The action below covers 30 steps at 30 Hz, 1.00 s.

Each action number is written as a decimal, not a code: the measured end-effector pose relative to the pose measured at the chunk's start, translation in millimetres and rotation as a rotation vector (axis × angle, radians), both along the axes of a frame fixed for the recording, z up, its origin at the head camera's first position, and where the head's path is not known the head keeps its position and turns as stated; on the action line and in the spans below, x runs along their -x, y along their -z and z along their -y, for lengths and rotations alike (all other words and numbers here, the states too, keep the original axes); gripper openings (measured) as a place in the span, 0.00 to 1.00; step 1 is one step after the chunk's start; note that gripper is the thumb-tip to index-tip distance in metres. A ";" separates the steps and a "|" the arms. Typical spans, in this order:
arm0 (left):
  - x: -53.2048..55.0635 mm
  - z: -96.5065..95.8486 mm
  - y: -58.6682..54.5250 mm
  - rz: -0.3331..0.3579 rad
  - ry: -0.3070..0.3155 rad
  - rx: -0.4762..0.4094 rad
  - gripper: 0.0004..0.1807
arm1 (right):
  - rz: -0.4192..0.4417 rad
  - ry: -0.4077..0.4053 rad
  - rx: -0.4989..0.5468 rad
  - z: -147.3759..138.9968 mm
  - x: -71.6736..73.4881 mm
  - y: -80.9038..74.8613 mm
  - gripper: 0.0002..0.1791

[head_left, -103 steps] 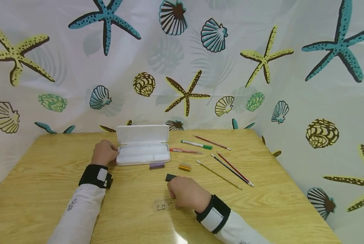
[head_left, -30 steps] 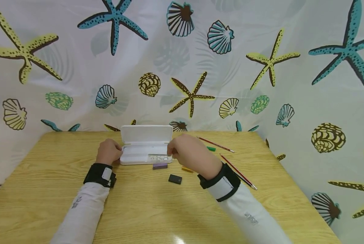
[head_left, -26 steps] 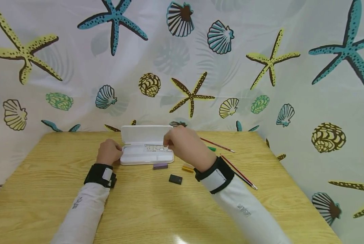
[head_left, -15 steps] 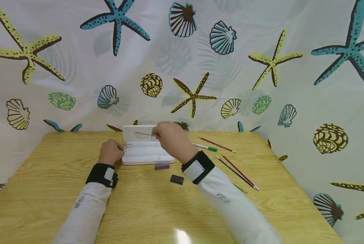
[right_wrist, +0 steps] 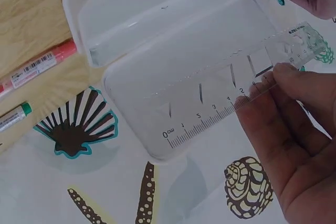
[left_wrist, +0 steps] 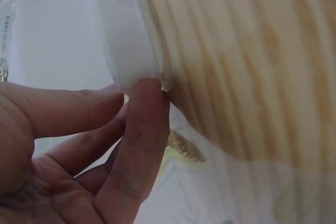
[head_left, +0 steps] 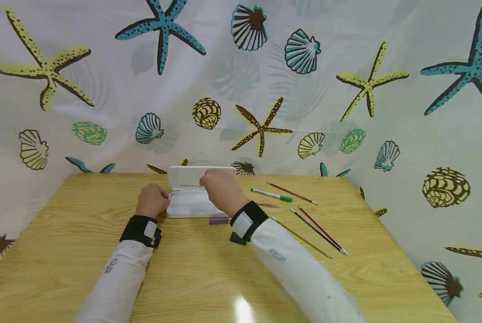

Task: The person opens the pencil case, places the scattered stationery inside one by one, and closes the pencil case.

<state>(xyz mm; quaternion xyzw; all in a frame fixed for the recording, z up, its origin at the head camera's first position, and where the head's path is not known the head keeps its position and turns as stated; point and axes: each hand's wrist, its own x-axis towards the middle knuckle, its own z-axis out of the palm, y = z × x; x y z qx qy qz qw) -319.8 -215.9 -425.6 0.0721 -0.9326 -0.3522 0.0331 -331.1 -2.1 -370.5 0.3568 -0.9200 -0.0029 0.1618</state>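
A white pencil case (head_left: 190, 204) lies with its lid (head_left: 184, 176) raised at the back of the table. My left hand (head_left: 152, 200) pinches the case's left end between thumb and fingers; the left wrist view shows the fingertips on the white edge (left_wrist: 128, 45). In my right hand (head_left: 220, 188) is a clear plastic ruler (right_wrist: 220, 90), pinched along one edge between thumb and fingers. The right wrist view has the ruler overlapping the lid's inside, its zero end toward the lid's corner. In the head view the hand covers part of the lid and the ruler.
In front of the case lie a purple block (head_left: 218, 220) and a black block (head_left: 237, 238). To the right are a green marker (head_left: 271, 194), an orange pen (head_left: 268, 205), a yellow pencil (head_left: 301, 236) and several other pencils (head_left: 323, 229). A patterned cloth (head_left: 241, 80) hangs behind the table.
My right hand has picked up the ruler from the table, carried it over the case's tray, then up to the raised lid. My left hand has stayed at the case's left end.
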 end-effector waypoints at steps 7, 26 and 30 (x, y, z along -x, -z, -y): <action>2.4 -0.1 2.5 -0.012 -0.009 0.020 0.09 | -0.003 0.025 -0.084 11.2 7.2 19.8 0.10; 6.4 2.7 7.2 -0.002 -0.008 0.019 0.09 | -0.004 0.062 -0.134 37.3 23.6 41.3 0.09; 6.3 1.3 6.9 0.001 -0.005 0.020 0.10 | 0.009 0.083 -0.137 39.3 21.7 41.9 0.08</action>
